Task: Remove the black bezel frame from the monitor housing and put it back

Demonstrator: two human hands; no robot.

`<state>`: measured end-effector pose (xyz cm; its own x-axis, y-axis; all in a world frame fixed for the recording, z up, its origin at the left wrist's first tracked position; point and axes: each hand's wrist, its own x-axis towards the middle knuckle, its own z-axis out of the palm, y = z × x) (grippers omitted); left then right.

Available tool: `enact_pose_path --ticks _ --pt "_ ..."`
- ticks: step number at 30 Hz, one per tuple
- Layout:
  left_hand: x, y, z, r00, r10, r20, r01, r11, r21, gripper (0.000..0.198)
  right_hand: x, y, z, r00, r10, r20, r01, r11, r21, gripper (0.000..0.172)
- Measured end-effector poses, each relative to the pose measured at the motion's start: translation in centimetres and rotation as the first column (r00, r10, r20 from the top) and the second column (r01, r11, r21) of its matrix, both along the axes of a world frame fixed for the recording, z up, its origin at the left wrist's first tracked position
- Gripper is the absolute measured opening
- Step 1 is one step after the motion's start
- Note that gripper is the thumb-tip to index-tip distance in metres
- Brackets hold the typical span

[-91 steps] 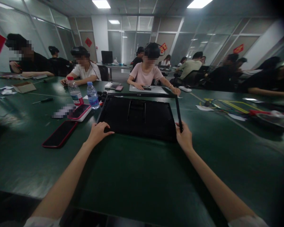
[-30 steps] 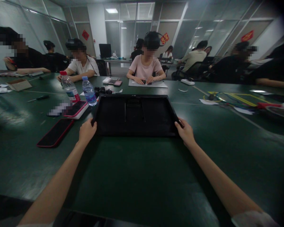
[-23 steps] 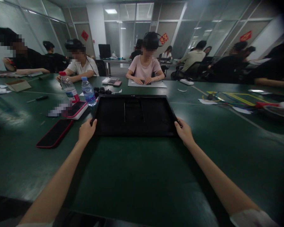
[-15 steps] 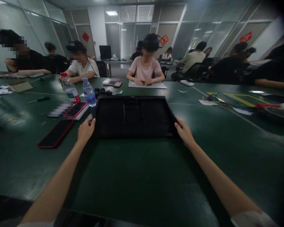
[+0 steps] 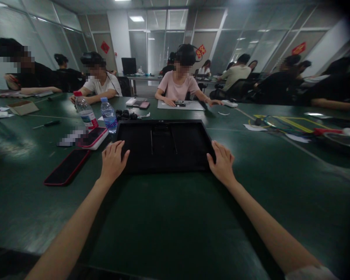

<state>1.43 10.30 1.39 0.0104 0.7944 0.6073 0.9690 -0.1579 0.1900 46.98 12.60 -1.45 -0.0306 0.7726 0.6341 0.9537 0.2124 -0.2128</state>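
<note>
A black rectangular tray-like frame [image 5: 134,147] with raised rims lies flat on the green table before me. Two thin metal strips run down its middle, with a dark recessed part between them at the far rim. What exact kind of thing it is, I cannot make out. My left hand [image 5: 113,161] rests at its left edge, fingers spread and the thumb reaching over the near left corner. At the right edge is my right hand [image 5: 222,162], thumb and fingers apart, touching the rim without gripping it.
Left of the frame stand a blue-capped bottle [image 5: 109,116] and a red-capped bottle [image 5: 86,111]. Two phones, one lying flat [image 5: 67,167], the other on a white block [image 5: 95,137], sit nearby. Cables and a bowl [image 5: 344,142] are at right. A co-worker [image 5: 179,83] sits opposite.
Both my hands have loosened from the frame's side edges, and their fingers have spread. The frame stays on the table. The co-worker opposite has reached an arm out toward a white object.
</note>
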Motion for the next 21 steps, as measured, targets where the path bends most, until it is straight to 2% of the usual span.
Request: enact_pose_path --ticks 3,8,13,15,17,19,21 --pt "0.3 0.2 -0.7 0.996 -0.066 -0.061 0.061 0.995 -0.080 0.061 -0.6 -0.3 0.0 0.992 0.000 0.125 0.007 0.998 -0.060 0.066" --pt "0.2 0.6 -1.2 0.993 -0.035 -0.113 0.020 0.991 -0.131 0.063 -0.2 0.1 -0.5 0.977 0.003 0.211 0.019 0.995 -0.101 0.063" --pt "0.4 0.3 -1.2 0.994 -0.002 -0.110 -0.011 0.993 -0.120 0.060 -0.3 0.1 -0.5 0.975 -0.015 0.221 0.035 0.995 -0.089 0.062" --pt "0.6 0.1 -1.1 0.996 0.018 -0.089 -0.028 0.993 -0.112 0.058 -0.4 0.2 -0.4 0.983 -0.028 0.180 0.045 0.995 -0.089 0.064" --pt "0.6 -0.1 -0.9 0.998 0.046 -0.050 -0.051 0.994 -0.099 0.055 -0.2 0.5 -0.6 0.994 -0.042 0.099 0.051 0.995 -0.089 0.074" --pt "0.5 -0.2 -0.8 0.997 0.077 0.005 -0.077 0.994 -0.074 0.051 0.6 1.2 -1.1 0.999 -0.047 -0.010 0.046 0.995 -0.092 0.089" --pt "0.2 -0.3 -0.8 0.991 0.110 0.075 -0.107 0.993 -0.042 0.048 1.9 2.3 -2.0 0.990 -0.049 -0.134 0.033 0.993 -0.114 0.094"
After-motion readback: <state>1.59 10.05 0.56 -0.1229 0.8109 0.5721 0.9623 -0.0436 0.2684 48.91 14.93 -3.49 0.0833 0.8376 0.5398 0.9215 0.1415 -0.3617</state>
